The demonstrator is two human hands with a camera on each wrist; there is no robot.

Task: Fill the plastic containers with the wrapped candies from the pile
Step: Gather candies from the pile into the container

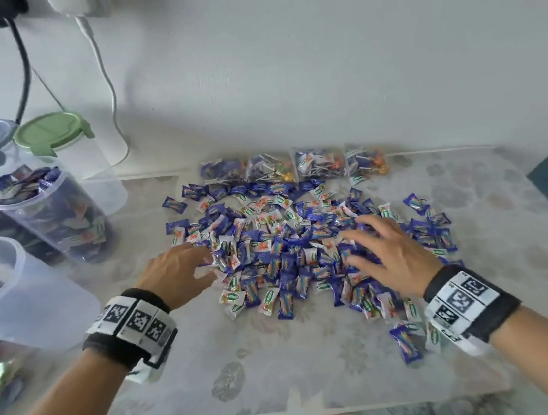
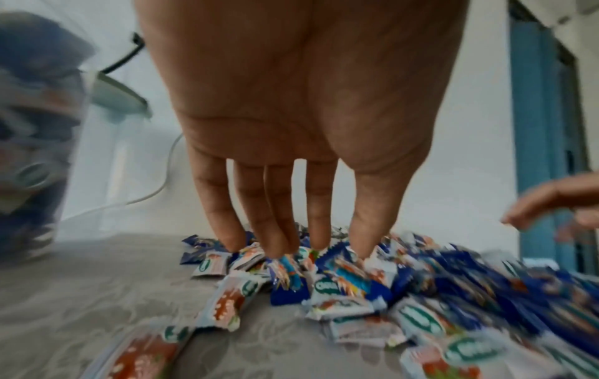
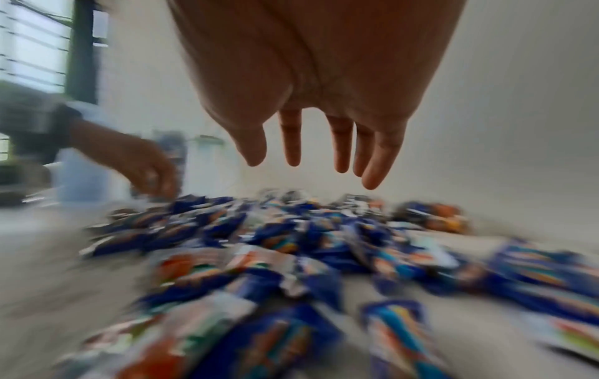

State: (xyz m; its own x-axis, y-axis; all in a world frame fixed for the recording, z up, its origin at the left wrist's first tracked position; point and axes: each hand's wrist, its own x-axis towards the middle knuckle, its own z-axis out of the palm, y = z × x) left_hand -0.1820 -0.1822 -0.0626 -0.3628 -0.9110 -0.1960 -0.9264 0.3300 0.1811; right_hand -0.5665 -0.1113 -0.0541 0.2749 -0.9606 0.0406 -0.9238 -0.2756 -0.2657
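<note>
Lying loose, blue-and-white wrapped candies (image 1: pixel 288 250)

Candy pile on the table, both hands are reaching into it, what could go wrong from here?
1. The candy pile spreads toward the table's near edge; stray wrappers by the right hand could get swept off.
2. The packed open container stands close to the left hand; a loaded swing might knock it.
3. The lollipop bags touch the pile and might get scooped in.
</note>
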